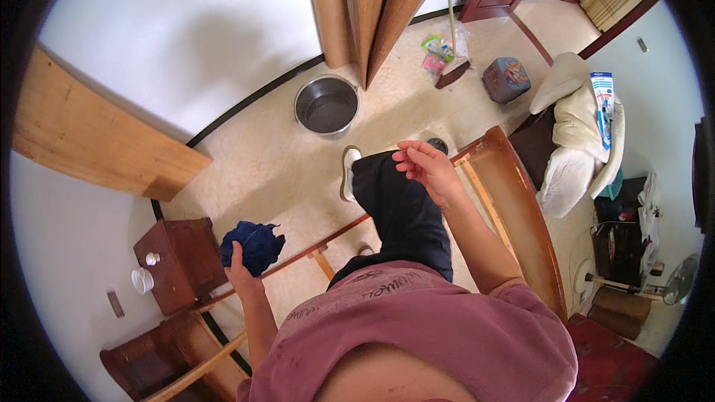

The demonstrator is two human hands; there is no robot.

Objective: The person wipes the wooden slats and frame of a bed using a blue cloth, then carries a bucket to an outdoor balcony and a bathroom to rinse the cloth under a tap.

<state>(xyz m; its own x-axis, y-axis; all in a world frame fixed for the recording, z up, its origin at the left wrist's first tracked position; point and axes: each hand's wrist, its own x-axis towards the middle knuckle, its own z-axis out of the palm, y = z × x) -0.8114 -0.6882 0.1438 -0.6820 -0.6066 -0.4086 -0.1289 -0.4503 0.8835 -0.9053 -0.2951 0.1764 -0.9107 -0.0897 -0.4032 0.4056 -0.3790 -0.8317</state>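
Note:
My left hand [240,265] grips a bunched dark blue cloth [254,247] beside a dark red wooden bedside cabinet [187,259]. My right hand [427,167] is raised over my black trouser leg, its fingers loosely bent and apart, with nothing visible in them. I stand astride the thin red side rail [304,247] of a slatless bed frame. The frame's curved brown end board [516,201] lies on my right. On the floor ahead sits a round metal basin [327,105], its inside dark, apart from both hands.
A large wooden board [100,128] leans at the left wall. Rolled bamboo mats [357,17] stand beyond the basin. A broom [453,67], plastic packets [437,53] and a patterned stool [506,79] are farther right. Pale bedding [578,123] is piled near an electric fan [678,279].

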